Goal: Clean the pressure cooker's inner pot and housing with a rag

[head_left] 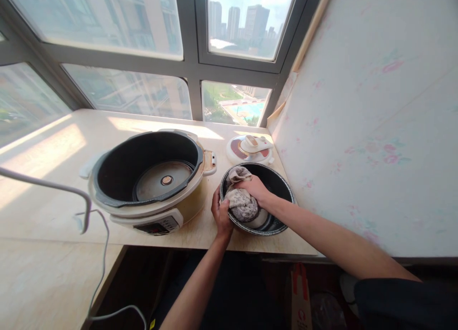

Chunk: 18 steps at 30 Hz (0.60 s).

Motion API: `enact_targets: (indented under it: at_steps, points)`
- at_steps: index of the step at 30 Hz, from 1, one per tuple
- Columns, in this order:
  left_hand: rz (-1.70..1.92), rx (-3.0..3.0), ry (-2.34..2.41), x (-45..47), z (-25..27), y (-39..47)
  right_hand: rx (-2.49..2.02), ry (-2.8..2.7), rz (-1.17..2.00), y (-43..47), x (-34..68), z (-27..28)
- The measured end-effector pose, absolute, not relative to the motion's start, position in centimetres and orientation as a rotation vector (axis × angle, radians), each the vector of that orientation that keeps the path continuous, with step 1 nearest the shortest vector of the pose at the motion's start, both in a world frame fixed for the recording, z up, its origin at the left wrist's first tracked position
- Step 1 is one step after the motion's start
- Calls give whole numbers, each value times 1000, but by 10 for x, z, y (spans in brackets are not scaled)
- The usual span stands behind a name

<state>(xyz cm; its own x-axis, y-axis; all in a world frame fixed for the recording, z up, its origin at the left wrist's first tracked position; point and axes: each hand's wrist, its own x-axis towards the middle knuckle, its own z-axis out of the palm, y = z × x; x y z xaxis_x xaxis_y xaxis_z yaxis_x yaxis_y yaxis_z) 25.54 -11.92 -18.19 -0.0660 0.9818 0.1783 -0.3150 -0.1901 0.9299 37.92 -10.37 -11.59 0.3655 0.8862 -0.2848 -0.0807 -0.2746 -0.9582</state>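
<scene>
A dark inner pot (279, 186) rests on the wooden sill near its front edge. My left hand (221, 215) grips the pot's left rim, fingers outside and thumb over the top. Inside the pot, my right hand (255, 189) is closed on a bunched, grey-and-white patterned cloth (243, 203), which lies against the pot's left inner wall. To the left stands the electric pressure cooker body (146, 206), open at the top, with a bare heating plate (157, 179) at its bottom. Behind the pot sits the cooker's lid (250, 148), knob upward.
A grey power cord (104, 253) hangs over the left side of the sill (60, 186). Windows (232, 72) line the back, and a flowered wall (358, 129) closes off the right. Below the front edge, a paper bag (300, 296) stands in shadow.
</scene>
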Motion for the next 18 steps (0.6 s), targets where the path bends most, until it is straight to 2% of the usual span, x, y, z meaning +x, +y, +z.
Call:
enact_targets:
  at_steps: [9, 14, 18]
  points:
    - [1483, 1155, 816, 250, -182, -117, -1383, -486, 698, -127, 423, -74]
    - [1448, 1236, 815, 244, -183, -117, -1370, -446, 526, -179, 438, -51]
    - [1405, 1308, 815, 238, -184, -114, -1428, -354, 288, -233, 437, -54]
